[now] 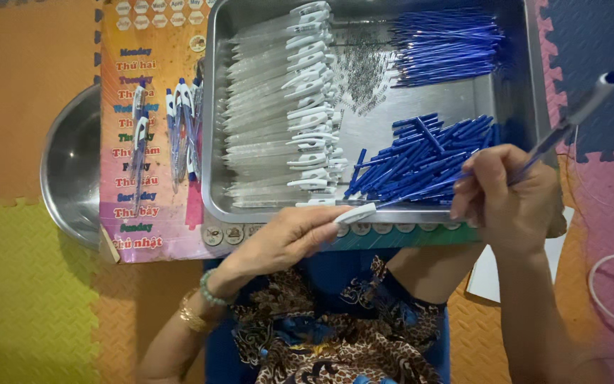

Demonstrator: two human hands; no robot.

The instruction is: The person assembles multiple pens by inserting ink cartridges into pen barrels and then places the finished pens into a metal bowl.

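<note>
left hand (286, 238) fingers grip white clip (354, 213) | right hand (509, 192) fingers grip pen (570, 117) | steel tray (211, 142) ahead

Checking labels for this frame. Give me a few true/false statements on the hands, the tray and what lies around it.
1. The right hand holds a pen with a blue tip. True.
2. The left hand is empty. False: it pinches a white clip piece at the tray's near rim.
3. The metal tray holds clear barrels on its left side and blue parts on its right. True.
4. The finished pens lie inside the tray. False: they lie on the colourful board left of it.
5. A metal bowl sits at the far left. True.
</note>
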